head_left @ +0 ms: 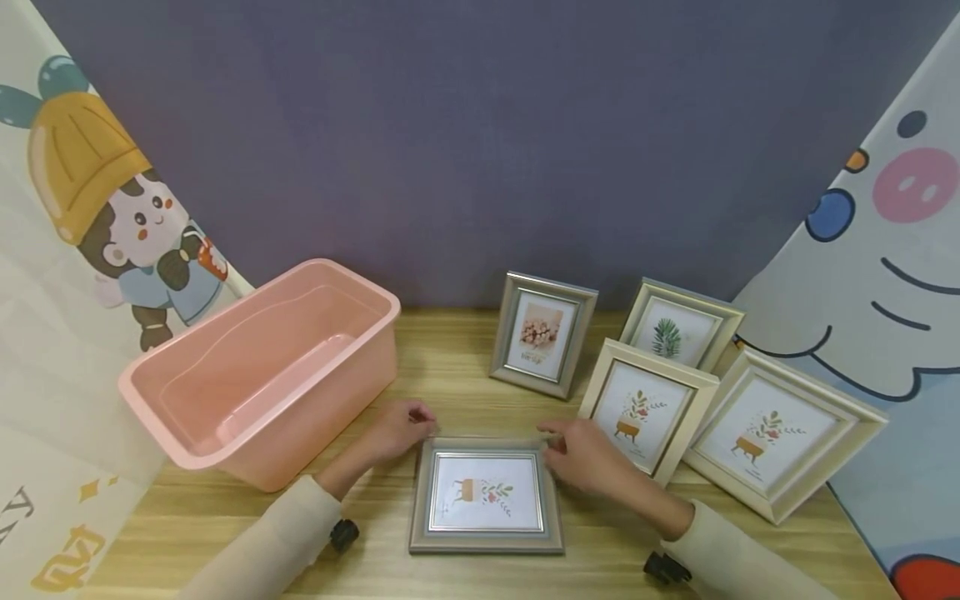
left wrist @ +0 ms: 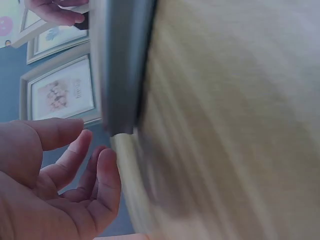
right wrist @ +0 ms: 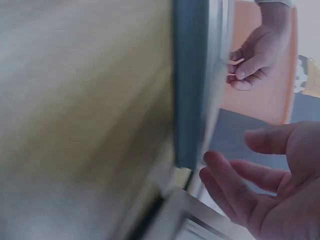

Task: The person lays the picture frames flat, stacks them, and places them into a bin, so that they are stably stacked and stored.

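Silver frame (head_left: pixel 486 495) lies flat near left hand (head_left: pixel 399 429) and right hand (head_left: pixel 588 454), both released, loosely curved.

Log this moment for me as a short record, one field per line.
Flat item: silver-grey rectangular picture frame, face up, plant print sideways
Left hand: by its far-left corner, fingers loosely bent, not gripping; contact unclear
Right hand: by its far-right corner, likewise
Standing behind and right: silver-grey frame with pink flower print; cream frame with green leaf print; cream frame with potted-plant print; second cream potted-plant frame
Left side: pink rectangular tub
Surface: light wood-grain tabletop
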Tool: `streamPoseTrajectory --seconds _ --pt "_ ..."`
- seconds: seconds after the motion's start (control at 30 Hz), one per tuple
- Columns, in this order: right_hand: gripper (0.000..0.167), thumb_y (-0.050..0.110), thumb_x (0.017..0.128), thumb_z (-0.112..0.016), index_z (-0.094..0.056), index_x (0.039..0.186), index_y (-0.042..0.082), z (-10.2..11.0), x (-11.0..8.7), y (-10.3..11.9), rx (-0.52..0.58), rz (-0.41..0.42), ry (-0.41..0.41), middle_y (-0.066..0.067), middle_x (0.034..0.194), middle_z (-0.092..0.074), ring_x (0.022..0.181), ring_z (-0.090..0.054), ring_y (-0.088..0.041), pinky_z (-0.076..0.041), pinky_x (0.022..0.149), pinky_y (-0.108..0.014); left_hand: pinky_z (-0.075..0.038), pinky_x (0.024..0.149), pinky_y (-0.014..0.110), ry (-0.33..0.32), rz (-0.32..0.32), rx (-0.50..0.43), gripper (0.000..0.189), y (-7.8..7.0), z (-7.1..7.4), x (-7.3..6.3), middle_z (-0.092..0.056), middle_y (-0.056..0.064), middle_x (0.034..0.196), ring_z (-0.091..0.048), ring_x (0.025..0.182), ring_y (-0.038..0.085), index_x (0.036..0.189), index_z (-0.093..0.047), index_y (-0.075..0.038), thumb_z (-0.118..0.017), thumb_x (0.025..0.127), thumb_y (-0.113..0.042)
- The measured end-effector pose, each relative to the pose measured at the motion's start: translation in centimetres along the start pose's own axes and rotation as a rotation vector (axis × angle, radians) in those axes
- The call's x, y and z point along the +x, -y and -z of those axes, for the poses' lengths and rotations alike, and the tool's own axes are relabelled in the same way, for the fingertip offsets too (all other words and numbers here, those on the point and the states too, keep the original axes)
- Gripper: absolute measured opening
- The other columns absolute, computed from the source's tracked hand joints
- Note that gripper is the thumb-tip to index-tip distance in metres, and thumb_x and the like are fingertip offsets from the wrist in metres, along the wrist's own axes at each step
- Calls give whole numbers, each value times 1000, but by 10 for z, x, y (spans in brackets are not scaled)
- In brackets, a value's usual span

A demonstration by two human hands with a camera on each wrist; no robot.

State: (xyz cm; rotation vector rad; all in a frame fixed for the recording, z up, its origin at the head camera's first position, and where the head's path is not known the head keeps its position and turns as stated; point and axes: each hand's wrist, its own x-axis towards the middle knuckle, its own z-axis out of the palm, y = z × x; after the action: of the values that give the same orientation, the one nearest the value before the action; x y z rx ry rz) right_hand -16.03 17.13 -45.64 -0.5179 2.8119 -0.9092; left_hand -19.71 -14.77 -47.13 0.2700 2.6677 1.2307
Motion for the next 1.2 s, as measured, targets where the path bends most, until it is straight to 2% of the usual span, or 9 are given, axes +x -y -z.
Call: streamPoseTrajectory --seconds 0.07,0.13,0.23,0.43,0.6,0.77,0.93,1.07,1.2 --pt "38 8 92 -69 -67 129 0 9 -1 2 33 36 19 -15 94 -76 68 -66 -13 -50 52 -22 -57 76 31 -9 -17 -15 7 -3 2 2 -73 8 96 -65 89 18 97 -72 -3 -69 94 -8" --pt "37 7 92 -69 -67 129 0 18 -2 5 29 87 20 -17 111 -75 79 -69 -11 -52 57 -17 -57 76 31 -17 -41 -25 10 -8 3 5 -74 9 100 -67 91 19 101 -73 -2 -67 95 -8" --pt "35 8 93 -70 -68 127 1 35 -4 10 6 155 7 -18 119 -73 86 -71 -14 -54 64 -17 -58 78 30 -31 -68 -12 13 -17 3 9 -74 6 103 -68 94 19 105 -74 -6 -69 96 -13" --pt "31 8 94 -71 -71 125 9 67 -6 16 -40 220 -85 -9 112 -76 84 -70 -9 -56 66 -19 -58 79 30 -3 -113 -49 15 -37 -4 15 -75 3 105 -69 96 18 108 -74 -8 -71 95 -15" --pt "24 8 95 -69 -74 117 14 90 -8 13 -81 236 -152 -2 106 -76 84 -69 -8 -57 67 -20 -60 84 31 33 -186 -103 16 -47 -16 22 -74 11 111 -71 101 22 108 -72 -5 -70 95 -13" --pt "19 7 95 -69 -75 112 14 112 -11 10 -112 265 -175 -2 102 -75 84 -68 -8 -58 68 -22 -59 91 33 79 -239 -148 16 -59 -28 27 -71 18 118 -71 107 27 110 -70 -6 -69 95 -10" --pt "20 6 94 -70 -75 112 13 132 -15 6 -154 331 -201 0 100 -75 83 -66 -4 -57 68 -24 -59 93 33 113 -268 -175 18 -70 -41 32 -71 17 120 -70 108 28 113 -69 -4 -68 96 -11" --pt "22 4 92 -73 -75 112 13 144 -17 -4 -189 371 -261 2 98 -74 81 -65 -3 -57 66 -25 -58 93 31 130 -287 -181 23 -78 -52 36 -70 18 121 -70 109 28 115 -67 0 -69 95 -10" --pt "24 4 89 -76 -77 110 15 157 -16 -16 -235 383 -321 6 96 -73 81 -64 0 -58 67 -26 -58 94 30 139 -282 -202 25 -88 -61 41 -69 18 123 -70 110 29 116 -67 -1 -70 94 -11"
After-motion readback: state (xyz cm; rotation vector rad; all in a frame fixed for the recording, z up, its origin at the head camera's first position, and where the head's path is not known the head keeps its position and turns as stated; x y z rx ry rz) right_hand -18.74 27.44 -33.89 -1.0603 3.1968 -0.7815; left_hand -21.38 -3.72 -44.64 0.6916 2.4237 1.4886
